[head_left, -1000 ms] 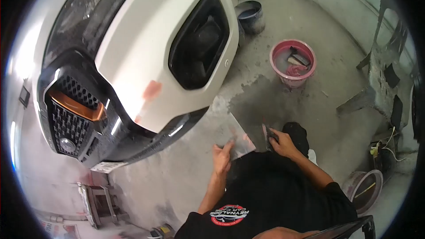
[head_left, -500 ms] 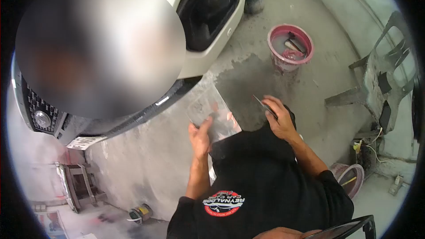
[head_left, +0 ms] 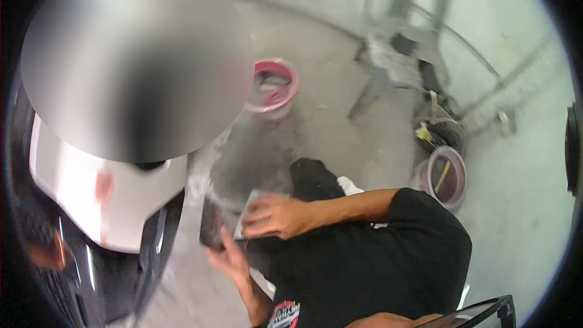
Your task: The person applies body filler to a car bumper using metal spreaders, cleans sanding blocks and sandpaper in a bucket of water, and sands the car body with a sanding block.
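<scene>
My left hand (head_left: 229, 259) is closed on the edge of a thin flat plate (head_left: 214, 223), thumb on top. The plate looks dark and shiny here, low in front of my body. My right hand (head_left: 278, 215) lies over the plate's right side, fingers pressed on a thin flat grey blade (head_left: 245, 214). Blur and my fingers hide whether the blade touches the plate, and its handle, if any, cannot be made out.
A white car bumper with dark trim (head_left: 164, 218) stands at left, partly behind a blurred circle. A pink bucket (head_left: 291, 82) holding cloudy water and loose items is ahead. Farther right are a dirty plastic chair (head_left: 395, 54) and another bucket (head_left: 463, 176) by the wall.
My view has swung right. The right hand with the blade has come across to the plate, from beside it earlier. The left hand keeps its grip on the plate, now tilted differently.
</scene>
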Demonstrator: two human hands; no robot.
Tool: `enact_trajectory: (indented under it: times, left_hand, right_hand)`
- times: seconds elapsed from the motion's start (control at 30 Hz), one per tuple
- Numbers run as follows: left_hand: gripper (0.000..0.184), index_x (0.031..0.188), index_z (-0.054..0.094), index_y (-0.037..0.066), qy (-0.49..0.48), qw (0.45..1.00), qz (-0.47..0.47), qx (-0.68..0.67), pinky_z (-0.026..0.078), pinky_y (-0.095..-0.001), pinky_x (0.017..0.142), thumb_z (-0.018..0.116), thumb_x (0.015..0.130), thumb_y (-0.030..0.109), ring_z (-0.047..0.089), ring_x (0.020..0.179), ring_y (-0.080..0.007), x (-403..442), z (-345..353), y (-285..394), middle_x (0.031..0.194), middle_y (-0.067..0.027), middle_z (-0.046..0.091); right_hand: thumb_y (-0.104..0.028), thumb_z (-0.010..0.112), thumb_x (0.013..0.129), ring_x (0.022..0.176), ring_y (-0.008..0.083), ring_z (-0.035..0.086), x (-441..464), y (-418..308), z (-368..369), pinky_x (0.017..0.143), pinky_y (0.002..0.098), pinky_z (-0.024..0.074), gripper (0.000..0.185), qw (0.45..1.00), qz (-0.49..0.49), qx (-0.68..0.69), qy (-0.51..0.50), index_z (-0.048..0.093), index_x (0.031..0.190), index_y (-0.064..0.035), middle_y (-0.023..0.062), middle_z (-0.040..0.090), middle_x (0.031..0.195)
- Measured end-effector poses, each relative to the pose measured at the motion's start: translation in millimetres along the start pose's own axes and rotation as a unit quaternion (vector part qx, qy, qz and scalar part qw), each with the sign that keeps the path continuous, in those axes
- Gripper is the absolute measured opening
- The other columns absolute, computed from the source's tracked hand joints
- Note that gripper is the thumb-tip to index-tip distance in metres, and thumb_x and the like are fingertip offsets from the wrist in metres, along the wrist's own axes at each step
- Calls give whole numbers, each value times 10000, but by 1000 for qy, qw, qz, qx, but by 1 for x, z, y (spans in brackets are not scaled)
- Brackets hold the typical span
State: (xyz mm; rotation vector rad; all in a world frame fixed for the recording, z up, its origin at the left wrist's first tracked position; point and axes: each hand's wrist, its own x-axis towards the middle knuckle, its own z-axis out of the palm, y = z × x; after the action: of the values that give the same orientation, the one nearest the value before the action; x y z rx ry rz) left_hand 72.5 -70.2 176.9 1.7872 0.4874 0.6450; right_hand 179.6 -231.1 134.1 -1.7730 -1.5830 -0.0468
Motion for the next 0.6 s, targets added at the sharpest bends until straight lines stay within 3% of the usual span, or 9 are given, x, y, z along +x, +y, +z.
enact_trajectory:
  times: [0.13,0.2,0.23,0.27,0.33,0.4,0.43,0.47,0.6]
  left_hand:
    - [343,1169,579,-116,45,998,2,-49,478,-349,913,630,911,103,613,1005,-243,9,10,8,1158,-199,631]
    - [383,1156,578,-128,238,955,89,-153,483,-358,936,674,892,132,614,1011,-256,16,11,23,1161,-232,618]
    - [424,1188,572,-106,237,953,124,-147,478,-379,968,702,874,146,616,1031,-264,25,-1,12,1176,-229,616]
    - [424,1188,572,-106,242,951,127,-143,478,-379,968,702,874,146,616,1031,-264,25,-2,-1,1176,-229,616]
    - [421,1244,562,-55,156,961,-100,-207,470,-392,978,646,914,191,596,1080,-257,26,1,0,1226,-193,600]
    - [454,1271,543,-42,23,913,-236,-332,429,-422,1007,493,970,293,559,1114,-235,36,16,-18,1269,-163,560]
    - [392,1252,558,-63,-19,910,-244,-334,474,-414,956,579,923,149,589,1090,-260,44,15,-44,1240,-152,592]
    - [348,1212,567,-57,-44,874,-259,-409,504,-385,906,605,894,79,616,1041,-246,34,28,-3,1197,-139,614]
    - [360,1227,533,-21,13,883,-296,-364,480,-376,937,614,878,15,616,1054,-237,18,32,33,1170,-116,630]
  right_hand:
    - [-153,667,687,1181,323,508,-23,12,-3,971,509,405,593,999,42,-1,-24,570,1266,-241,27,544,1312]
    - [-97,635,688,1165,316,516,-31,21,-10,975,488,402,617,991,58,-38,-115,556,1285,-229,29,564,1291]
    - [-78,614,685,1165,325,513,-27,23,-26,981,462,404,632,987,98,-32,-122,546,1298,-215,35,559,1301]
    - [-90,626,679,1171,342,506,-31,33,-30,979,458,411,655,992,81,-95,-22,533,1317,-203,43,541,1326]
    - [-98,644,682,1164,345,503,-11,7,-74,999,480,410,645,992,61,-70,89,542,1314,-185,61,516,1344]
    - [-178,630,730,1187,338,476,-3,-37,-94,1010,535,387,602,984,-75,-121,103,523,1320,-221,34,501,1350]
    - [-187,628,735,1186,343,472,-3,-48,-89,1006,547,388,587,983,-126,-89,104,525,1311,-220,44,499,1330]
    - [-196,626,740,1186,347,467,-4,-53,-81,1002,558,388,572,977,-178,-57,105,526,1302,-220,53,498,1310]
    - [-97,618,765,1157,402,470,-40,17,-51,981,506,437,534,995,1,-95,23,508,1285,-156,109,475,1294]
